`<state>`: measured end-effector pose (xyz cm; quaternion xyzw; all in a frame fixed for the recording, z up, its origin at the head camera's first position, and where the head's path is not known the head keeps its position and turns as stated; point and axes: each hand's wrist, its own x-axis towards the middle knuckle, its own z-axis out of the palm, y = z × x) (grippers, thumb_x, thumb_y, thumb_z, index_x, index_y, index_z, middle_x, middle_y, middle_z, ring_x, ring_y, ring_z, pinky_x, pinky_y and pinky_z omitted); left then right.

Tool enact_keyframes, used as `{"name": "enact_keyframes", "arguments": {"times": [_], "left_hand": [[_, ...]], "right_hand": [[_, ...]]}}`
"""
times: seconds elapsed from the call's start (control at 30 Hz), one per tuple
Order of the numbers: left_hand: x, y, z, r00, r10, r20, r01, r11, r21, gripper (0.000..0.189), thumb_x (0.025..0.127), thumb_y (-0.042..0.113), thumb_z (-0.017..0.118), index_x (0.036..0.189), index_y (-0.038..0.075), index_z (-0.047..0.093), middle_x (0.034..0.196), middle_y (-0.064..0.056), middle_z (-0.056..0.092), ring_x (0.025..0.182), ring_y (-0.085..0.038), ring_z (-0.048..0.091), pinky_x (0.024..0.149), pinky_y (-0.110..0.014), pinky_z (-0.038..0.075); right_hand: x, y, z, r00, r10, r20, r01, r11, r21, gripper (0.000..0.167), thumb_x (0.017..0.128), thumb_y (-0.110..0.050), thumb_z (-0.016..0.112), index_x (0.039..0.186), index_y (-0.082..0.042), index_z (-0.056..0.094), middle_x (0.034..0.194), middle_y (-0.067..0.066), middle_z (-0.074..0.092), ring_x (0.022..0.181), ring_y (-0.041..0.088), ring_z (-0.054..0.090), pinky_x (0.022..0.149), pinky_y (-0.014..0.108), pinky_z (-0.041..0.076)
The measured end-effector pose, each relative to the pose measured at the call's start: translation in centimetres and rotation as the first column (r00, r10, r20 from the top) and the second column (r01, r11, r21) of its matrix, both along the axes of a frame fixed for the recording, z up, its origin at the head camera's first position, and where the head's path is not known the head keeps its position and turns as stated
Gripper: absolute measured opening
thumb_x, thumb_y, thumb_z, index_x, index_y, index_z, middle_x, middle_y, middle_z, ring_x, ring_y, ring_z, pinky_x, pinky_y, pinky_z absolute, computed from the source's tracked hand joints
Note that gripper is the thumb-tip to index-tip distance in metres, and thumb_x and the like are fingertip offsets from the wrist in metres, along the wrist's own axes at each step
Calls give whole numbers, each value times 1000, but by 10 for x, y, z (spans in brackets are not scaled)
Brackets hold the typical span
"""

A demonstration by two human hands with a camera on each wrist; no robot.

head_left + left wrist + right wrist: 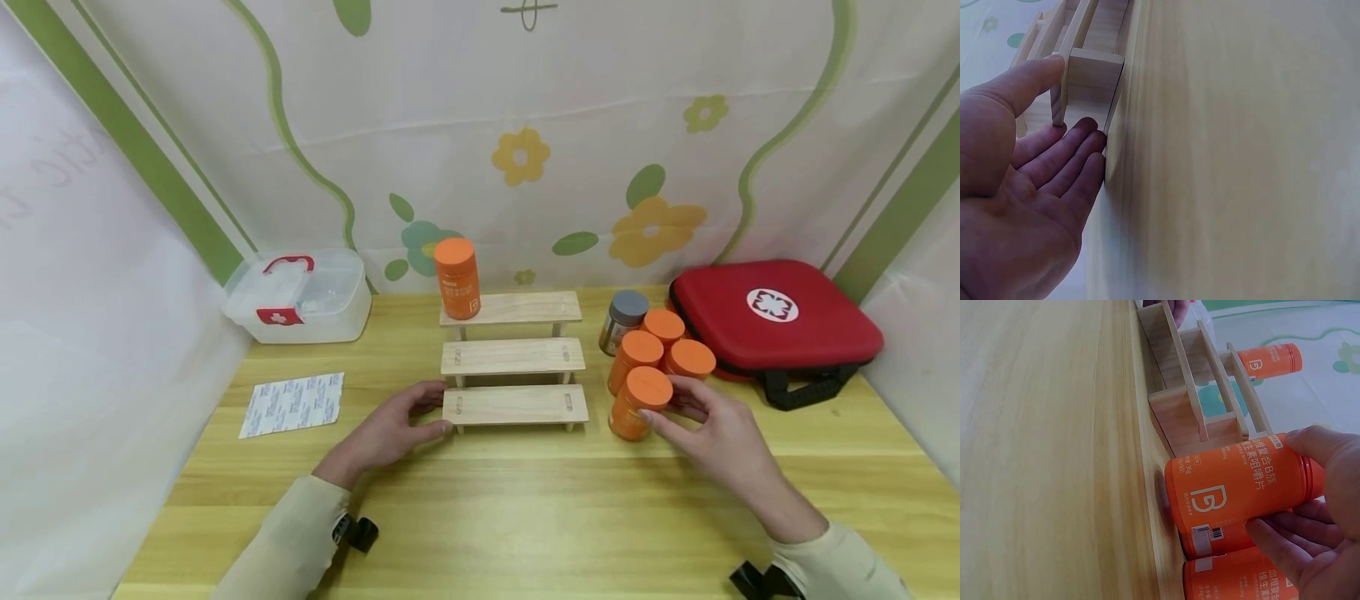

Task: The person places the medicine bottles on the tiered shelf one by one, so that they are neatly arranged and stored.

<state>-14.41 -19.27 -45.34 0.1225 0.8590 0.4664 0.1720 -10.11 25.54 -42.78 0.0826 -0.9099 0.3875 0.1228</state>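
A three-step wooden rack (514, 406) stands in the middle of the table. My left hand (393, 425) holds the left end of its lowest step, thumb (1041, 78) against the board and the other fingers low beside it. On the right, my right hand (716, 425) grips an orange vitamin bottle (630, 419) near its lid, between thumb and fingers. The printed label of that bottle (1229, 487) faces the right wrist camera, its base close to the tabletop. Several more orange bottles (635, 354) cluster right behind it. Another orange bottle (459, 287) stands upright on the top step's left end.
A grey-lidded bottle (622, 321) stands behind the orange cluster. At the right back lies a red first-aid case (810, 325). A clear plastic first-aid box (330, 308) sits back left, with a printed white sheet (292, 406) before it. A patterned curtain (450, 150) closes the back.
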Motion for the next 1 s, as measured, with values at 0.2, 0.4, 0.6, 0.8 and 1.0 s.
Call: {"name": "enact_keyframes", "arguments": {"times": [0.2, 0.4, 0.6, 0.8, 1.0], "left_hand": [[-1, -1, 1, 1000, -2, 0, 2, 1000, -5, 69, 100, 33, 79, 159, 11, 50, 156, -11, 61, 147, -36, 56, 128, -58, 41], [-1, -1, 4, 1000, 0, -2, 0, 1000, -8, 69, 101, 34, 79, 159, 11, 50, 156, -11, 61, 147, -36, 56, 128, -58, 41], [-1, 0, 5, 1000, -2, -2, 2, 1000, -11, 68, 100, 34, 79, 159, 12, 51, 155, -11, 62, 146, -35, 56, 127, -58, 42], [-1, 0, 3, 1000, -7, -4, 7, 1000, -6, 67, 101, 33, 79, 158, 12, 52, 155, -11, 62, 146, -35, 57, 127, -57, 42], [-1, 0, 1, 1000, -10, -6, 10, 1000, 2, 67, 101, 33, 78, 158, 11, 51, 155, -12, 62, 146, -36, 56, 127, -57, 42]], "right_hand": [[0, -1, 4, 1000, 15, -19, -15, 999, -30, 52, 86, -17, 94, 129, 2, 71, 120, 26, 77, 99, -16, 66, 80, 1, 55], [-1, -1, 8, 999, 30, -26, -31, 997, -69, 54, 85, -11, 93, 132, 3, 69, 122, 27, 76, 100, -22, 61, 81, 1, 55], [-1, -1, 11, 995, 51, -82, -58, 995, -81, 54, 82, -5, 94, 130, 3, 70, 121, 27, 76, 102, -25, 59, 83, 0, 54], [0, -3, 17, 993, 55, -108, -63, 996, -65, 51, 82, -4, 93, 128, 3, 71, 118, 25, 77, 102, -26, 58, 84, 0, 54], [-2, -3, 23, 985, 69, -155, -79, 995, -58, 55, 79, 0, 94, 128, 5, 71, 119, 26, 77, 105, -28, 56, 85, -2, 52]]}}
